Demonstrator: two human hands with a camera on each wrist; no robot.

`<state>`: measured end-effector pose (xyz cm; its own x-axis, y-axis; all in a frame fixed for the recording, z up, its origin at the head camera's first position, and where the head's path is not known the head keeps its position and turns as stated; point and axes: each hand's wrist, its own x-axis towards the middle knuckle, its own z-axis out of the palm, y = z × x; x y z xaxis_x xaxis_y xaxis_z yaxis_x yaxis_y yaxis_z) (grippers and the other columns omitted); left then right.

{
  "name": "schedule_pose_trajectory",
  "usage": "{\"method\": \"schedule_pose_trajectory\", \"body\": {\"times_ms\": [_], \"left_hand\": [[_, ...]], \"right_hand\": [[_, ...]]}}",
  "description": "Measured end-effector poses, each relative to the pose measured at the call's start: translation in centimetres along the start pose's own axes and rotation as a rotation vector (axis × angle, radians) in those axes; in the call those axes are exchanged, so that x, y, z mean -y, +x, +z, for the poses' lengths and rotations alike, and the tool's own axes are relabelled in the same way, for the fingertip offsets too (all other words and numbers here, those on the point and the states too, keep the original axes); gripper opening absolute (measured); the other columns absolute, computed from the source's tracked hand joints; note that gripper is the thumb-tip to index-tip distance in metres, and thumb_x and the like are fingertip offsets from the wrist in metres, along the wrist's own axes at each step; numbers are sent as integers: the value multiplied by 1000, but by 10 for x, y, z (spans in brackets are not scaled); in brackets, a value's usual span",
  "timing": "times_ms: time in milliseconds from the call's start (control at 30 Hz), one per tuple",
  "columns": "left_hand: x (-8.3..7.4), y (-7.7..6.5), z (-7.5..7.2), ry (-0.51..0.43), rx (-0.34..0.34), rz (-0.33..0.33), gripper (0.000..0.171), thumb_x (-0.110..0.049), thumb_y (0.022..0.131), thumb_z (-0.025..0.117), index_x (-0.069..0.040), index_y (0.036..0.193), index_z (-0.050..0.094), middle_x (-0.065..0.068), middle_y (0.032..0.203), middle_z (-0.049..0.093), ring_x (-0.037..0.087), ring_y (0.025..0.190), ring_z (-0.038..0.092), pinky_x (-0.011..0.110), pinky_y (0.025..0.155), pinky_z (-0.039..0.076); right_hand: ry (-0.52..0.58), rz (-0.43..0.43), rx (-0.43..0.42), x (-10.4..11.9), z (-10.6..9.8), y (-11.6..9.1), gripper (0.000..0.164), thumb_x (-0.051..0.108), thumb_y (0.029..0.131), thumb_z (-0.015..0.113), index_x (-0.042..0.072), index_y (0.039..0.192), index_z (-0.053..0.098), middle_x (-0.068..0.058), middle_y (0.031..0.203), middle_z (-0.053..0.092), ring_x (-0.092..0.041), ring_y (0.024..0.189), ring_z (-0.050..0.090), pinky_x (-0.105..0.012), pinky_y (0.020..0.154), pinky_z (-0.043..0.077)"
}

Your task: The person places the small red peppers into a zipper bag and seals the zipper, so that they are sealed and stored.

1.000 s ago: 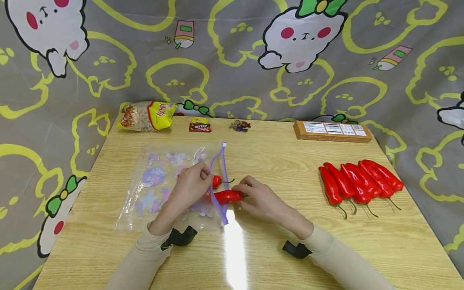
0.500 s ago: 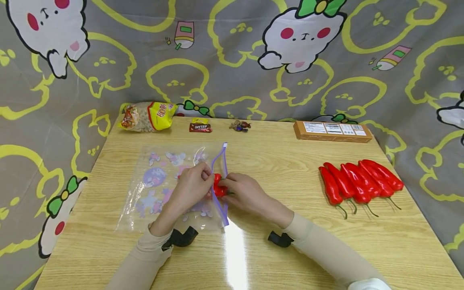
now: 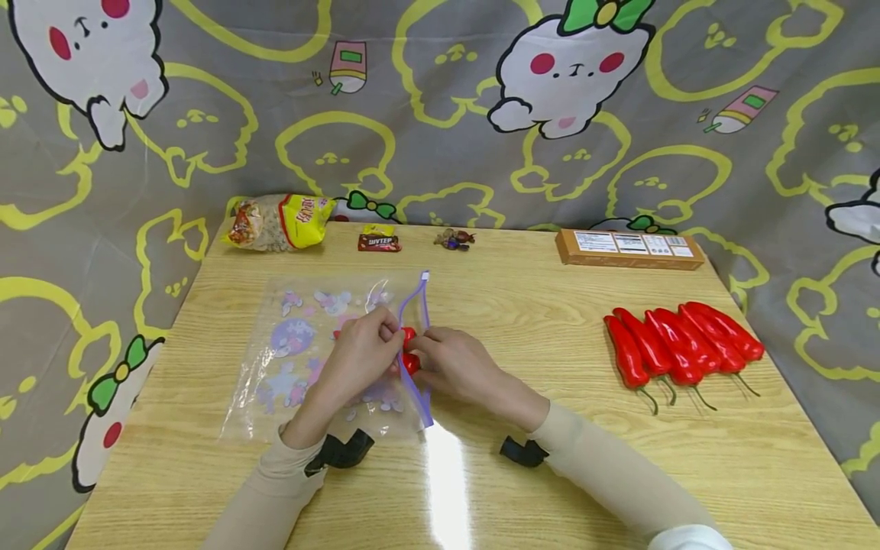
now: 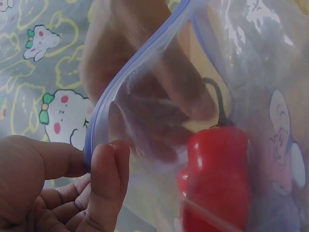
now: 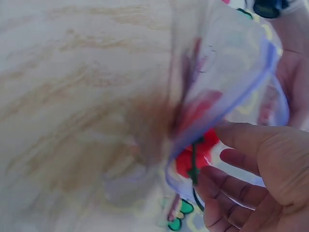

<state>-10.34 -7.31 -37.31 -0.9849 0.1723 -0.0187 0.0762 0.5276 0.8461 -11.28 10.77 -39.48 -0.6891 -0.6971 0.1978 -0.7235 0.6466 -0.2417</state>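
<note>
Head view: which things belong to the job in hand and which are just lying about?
Job, seemingly: zip bag, red peppers at its mouth, probably pepper row.
Lying about: yellow-labelled bag, red bar, yellow packet, small items, long box.

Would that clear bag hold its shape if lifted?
Probably not: the clear bag looks thin and creased, so likely floppy. Its mouth might sag if the left hand released the purple edge. The red pepper at its opening may weigh that end down.
</note>
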Motion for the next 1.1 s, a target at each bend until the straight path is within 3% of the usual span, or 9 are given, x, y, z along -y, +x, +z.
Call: {"method": "schedule_pose_trajectory", "body": {"times_ms": [200,500,600,800,1100], "left_hand": [[1,0,-1,11,-10,11,5,-13,87,56,-8,88,56,1,69,59,19,50,62,27,47,46],[0,0,-2,112,-74,72,4,-13,84,59,-9,84,59,-1,69,58,11,54,48,26,52,40],[1,0,-4,99,-73,70,4,-13,84,58,-9,84,59,-1,67,56,11,50,47,26,48,39],[3,0,-7,87,-76,81,4,-13,84,58,-11,82,58,-1,60,51,9,43,44,25,43,35],[3,0,-7,80,-71,86,4,-13,84,58,-11,81,58,-1,62,54,10,43,47,27,45,39]], "right_hand": [[-58,94,-161,-21,-27,-32,26,15,78,71,8,102,66,-4,92,65,-15,75,60,-28,63,50],[-260,462,-381,-94,-73,-119,22,11,77,64,3,98,65,-14,86,62,-29,70,59,-42,53,45],[-343,562,-381,-114,-80,-145,25,10,76,64,-2,98,63,-21,83,58,-37,70,55,-49,54,43],[-416,719,-238,-131,-76,-179,32,18,76,64,-9,92,56,-30,77,47,-48,64,47,-52,43,36],[-420,746,-121,-131,-72,-182,32,22,74,65,-5,73,49,-24,64,46,-43,55,46,-46,38,32]]}}
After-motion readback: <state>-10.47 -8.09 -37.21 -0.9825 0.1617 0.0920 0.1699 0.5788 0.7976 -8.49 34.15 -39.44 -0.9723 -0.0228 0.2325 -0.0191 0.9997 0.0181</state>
